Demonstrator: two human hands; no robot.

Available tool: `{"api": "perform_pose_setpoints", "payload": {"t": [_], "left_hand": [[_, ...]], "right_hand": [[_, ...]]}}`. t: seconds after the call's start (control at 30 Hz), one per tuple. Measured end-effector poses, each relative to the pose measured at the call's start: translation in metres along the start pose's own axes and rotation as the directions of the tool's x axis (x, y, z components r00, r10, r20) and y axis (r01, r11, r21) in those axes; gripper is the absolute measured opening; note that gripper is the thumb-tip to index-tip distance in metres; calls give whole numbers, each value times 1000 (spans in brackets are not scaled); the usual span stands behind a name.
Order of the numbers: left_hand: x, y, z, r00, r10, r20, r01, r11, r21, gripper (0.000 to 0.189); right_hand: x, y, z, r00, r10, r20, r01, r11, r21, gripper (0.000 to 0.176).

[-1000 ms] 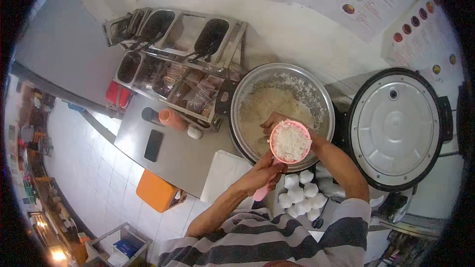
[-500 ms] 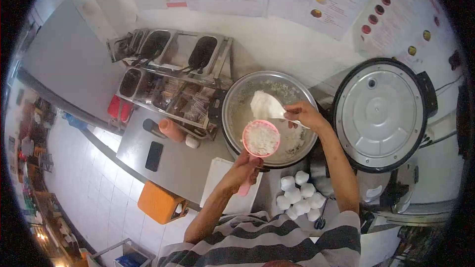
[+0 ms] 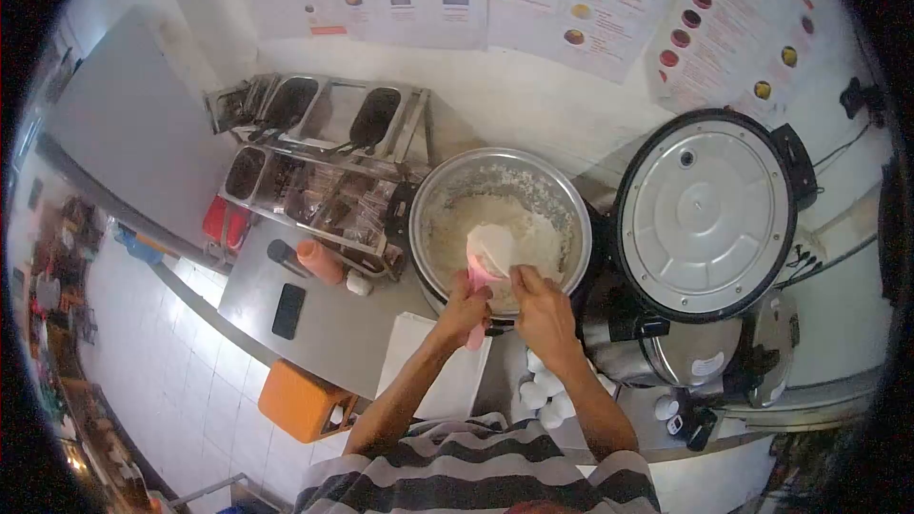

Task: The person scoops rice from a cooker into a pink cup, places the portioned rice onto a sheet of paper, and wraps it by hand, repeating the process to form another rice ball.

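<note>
My left hand (image 3: 463, 309) is closed round the handle of a pink scoop (image 3: 483, 273), held over the near side of a large rice cooker pot (image 3: 426, 192). In my right hand (image 3: 546, 316) is a white rice paddle (image 3: 497, 244), its blade lying over the scoop's mouth and hiding most of what is inside. White rice (image 3: 519, 214) covers the pot's bottom, with grains stuck to its wall. Beside the pot stands the open round lid (image 3: 705, 214). Below my right forearm are several white rounded lumps (image 3: 533, 394), partly covered by the arm.
A white board (image 3: 414, 352) lies left of the lumps. On the steel counter are a black phone (image 3: 288, 311) and an orange-pink bottle (image 3: 321, 262). A rack of metal containers (image 3: 314, 124) stands behind them. An orange stool (image 3: 300, 402) is below; a second steel cooker (image 3: 695, 354) stands right.
The paddle has come down from over the pot onto the scoop. My right hand has moved nearer to my left. The whole view has shifted slightly.
</note>
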State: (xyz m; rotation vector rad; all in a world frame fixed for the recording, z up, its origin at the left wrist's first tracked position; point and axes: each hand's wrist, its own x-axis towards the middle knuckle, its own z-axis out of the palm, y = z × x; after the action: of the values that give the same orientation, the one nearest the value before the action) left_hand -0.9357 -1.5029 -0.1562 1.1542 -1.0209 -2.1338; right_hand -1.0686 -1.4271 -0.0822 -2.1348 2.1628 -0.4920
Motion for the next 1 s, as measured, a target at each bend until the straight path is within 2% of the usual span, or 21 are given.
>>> {"api": "perform_pose_setpoints", "payload": {"t": [0.1,0.23,0.3,0.33,0.4,0.43,0.5,0.53,0.57,0.63,0.67,0.73,0.8,0.87,0.9,0.97,1.0], "left_hand": [[13,-11,0,997,77,17,-77,997,-14,26],[17,2,-7,998,45,34,-46,998,43,27],[16,8,-10,997,20,74,-17,999,-36,30],[15,11,-9,997,20,75,-17,999,-32,30],[9,19,-4,1000,-21,-3,21,998,-51,30],[2,26,-1,1000,-20,-4,20,999,-48,30],[-9,39,9,997,-45,60,50,996,-80,33],[-9,38,11,997,-48,60,52,995,-80,33],[-8,37,13,997,-41,72,47,995,-85,34],[-7,36,14,995,-38,92,45,996,-80,34],[-5,37,15,994,-48,103,55,996,-64,35],[-6,38,17,993,-49,112,56,997,-57,36],[-11,37,17,994,-90,58,95,990,-103,36],[-12,39,12,992,-106,74,114,988,-106,36],[-10,42,10,989,-114,94,125,985,-122,36],[-1,35,5,991,-92,93,103,987,-124,36],[5,29,1,992,-77,102,88,991,-105,35]], "right_hand": [[-6,-7,-3,996,64,62,-63,998,-5,50],[-9,2,-14,999,16,44,-22,991,133,49],[-11,4,-28,992,17,123,-38,984,173,48],[-11,14,-34,993,19,120,-40,984,175,48],[-11,34,-44,995,-98,-18,99,957,273,52],[-11,29,-49,995,-98,-22,100,956,275,52],[-7,12,-66,971,82,-223,-18,962,274,52],[-8,5,-66,965,12,-263,44,978,206,58],[-7,-3,-61,964,18,-266,39,977,207,58],[-3,-9,-42,983,15,-181,2,996,92,63],[0,-1,-23,979,1,-205,5,1000,29,70],[1,13,-11,979,56,-195,-43,996,72,69],[4,31,-3,979,101,-176,-80,989,120,68],[7,44,-4,976,196,-94,-185,976,119,66],[5,43,-5,978,188,-94,-177,977,117,66],[1,14,-33,972,94,-216,-79,994,78,55],[1,5,-31,972,98,-213,-82,993,81,55]]}}
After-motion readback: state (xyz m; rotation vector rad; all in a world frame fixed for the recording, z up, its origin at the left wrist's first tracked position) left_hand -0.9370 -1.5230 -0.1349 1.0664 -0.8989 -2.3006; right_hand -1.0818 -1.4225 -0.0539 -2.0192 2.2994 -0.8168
